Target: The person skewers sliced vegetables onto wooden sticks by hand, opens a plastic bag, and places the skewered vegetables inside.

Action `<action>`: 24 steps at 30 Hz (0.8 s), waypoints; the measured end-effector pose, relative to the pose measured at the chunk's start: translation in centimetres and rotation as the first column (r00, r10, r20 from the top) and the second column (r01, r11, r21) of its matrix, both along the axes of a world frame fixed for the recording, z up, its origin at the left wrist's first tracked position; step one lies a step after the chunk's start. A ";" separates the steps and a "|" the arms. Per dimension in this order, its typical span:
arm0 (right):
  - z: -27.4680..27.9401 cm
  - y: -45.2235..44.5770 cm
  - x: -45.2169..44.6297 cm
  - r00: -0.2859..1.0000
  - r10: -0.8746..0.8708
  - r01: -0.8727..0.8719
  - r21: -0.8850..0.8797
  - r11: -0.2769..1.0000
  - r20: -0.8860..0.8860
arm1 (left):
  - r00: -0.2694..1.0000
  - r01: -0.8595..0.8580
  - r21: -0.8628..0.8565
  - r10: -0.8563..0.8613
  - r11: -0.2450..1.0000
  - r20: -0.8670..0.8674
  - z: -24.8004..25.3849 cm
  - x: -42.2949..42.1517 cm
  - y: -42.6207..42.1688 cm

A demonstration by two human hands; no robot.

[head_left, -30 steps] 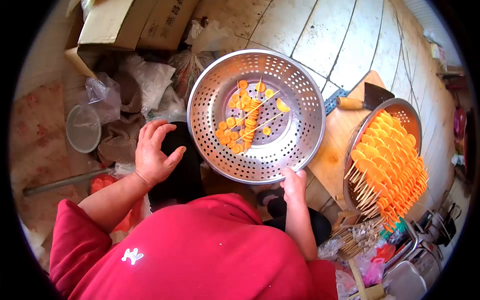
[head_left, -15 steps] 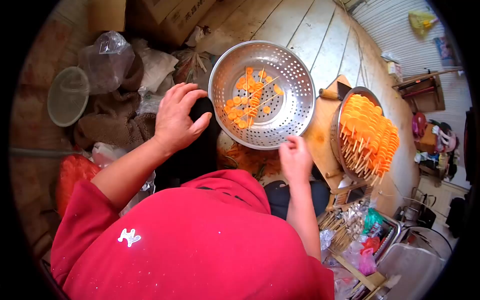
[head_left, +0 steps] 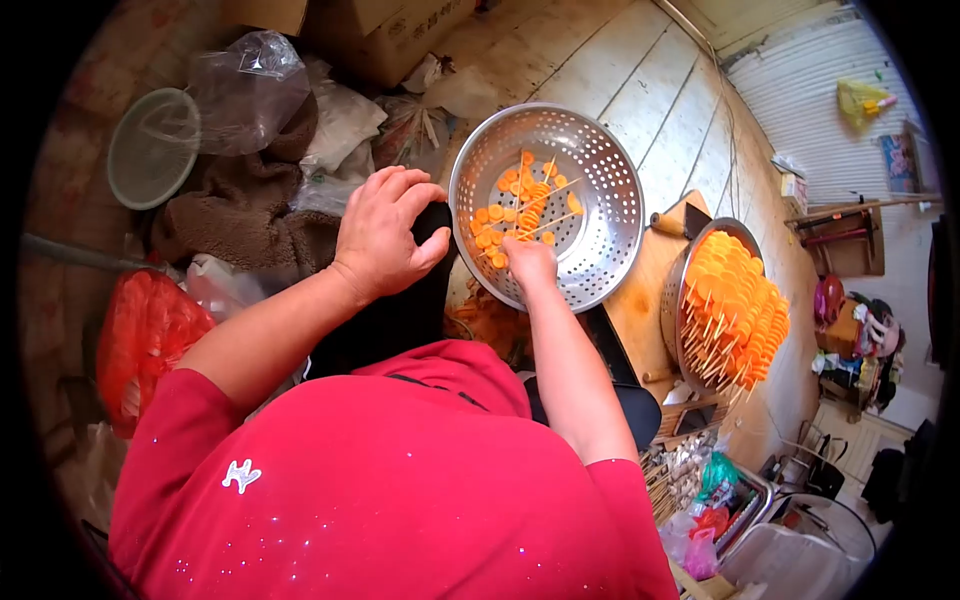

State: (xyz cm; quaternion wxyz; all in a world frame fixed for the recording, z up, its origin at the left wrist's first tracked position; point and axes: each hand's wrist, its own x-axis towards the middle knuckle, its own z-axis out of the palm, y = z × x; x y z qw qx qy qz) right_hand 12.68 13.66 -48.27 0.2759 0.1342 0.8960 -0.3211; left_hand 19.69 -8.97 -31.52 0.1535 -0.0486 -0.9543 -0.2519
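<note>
A perforated metal colander point(head_left: 625, 215) holds loose orange carrot slices point(head_left: 487, 238), a threaded carrot spiral point(head_left: 533, 208) and several thin wooden sticks point(head_left: 565, 186). My right hand point(head_left: 533, 266) reaches over the near rim, its fingers drawn together at the slices in the bottom. The back of the hand hides whatever is between the fingertips. Beside the colander's left rim, my left hand point(head_left: 388, 238) rests over my dark-clad knee, fingers and thumb apart, holding nothing.
To the right, a metal bowl point(head_left: 672, 300) is heaped with skewered carrot spirals point(head_left: 735, 310). A wooden-handled blade point(head_left: 668, 224) lies on a wooden board point(head_left: 640, 290). Plastic bags point(head_left: 340, 125) and a brown fleece cloth point(head_left: 235, 220) lie at left; a cardboard box point(head_left: 385, 40) stands behind.
My right hand has moved from outside the near rim into the colander, down to the carrot slices. My left hand keeps its place beside the rim. The whole view has shifted slightly.
</note>
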 end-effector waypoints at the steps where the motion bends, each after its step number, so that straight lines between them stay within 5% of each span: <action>1: 1.0 -0.7 -0.2 0.998 -0.010 0.016 0.102 0.995 -0.056 | 1.000 -0.007 -0.008 0.007 1.000 0.003 0.0 0.0 -0.1; 2: 2.0 -1.2 -0.4 0.994 -0.016 0.039 0.203 0.978 -0.113 | 1.000 -0.014 -0.005 0.014 1.000 0.005 0.0 0.0 -0.3; 4: 4.6 -1.7 -0.1 0.998 -0.036 0.044 0.147 0.988 -0.053 | 1.000 -0.023 -0.004 0.023 1.000 0.016 -0.1 -0.2 -0.5; 6: 4.2 -1.8 -0.1 0.966 -0.169 0.191 0.101 0.976 -0.196 | 1.000 -0.007 0.007 0.007 1.000 0.016 0.0 -0.5 -0.8; 19: 4.0 -3.9 -3.5 0.982 -0.160 0.178 0.206 0.962 -0.102 | 0.998 -0.025 0.007 0.024 1.000 0.051 0.0 -1.1 -0.8; 21: 1.8 -4.0 -3.6 0.881 -0.463 0.461 -0.044 0.886 -0.091 | 0.998 -0.018 0.006 0.018 1.000 0.063 0.0 -1.2 -0.8; 24: -0.8 -4.1 -3.9 0.812 -0.583 0.581 -0.049 0.812 -0.023 | 0.999 -0.017 -0.001 0.017 1.000 0.043 0.1 -1.1 -0.6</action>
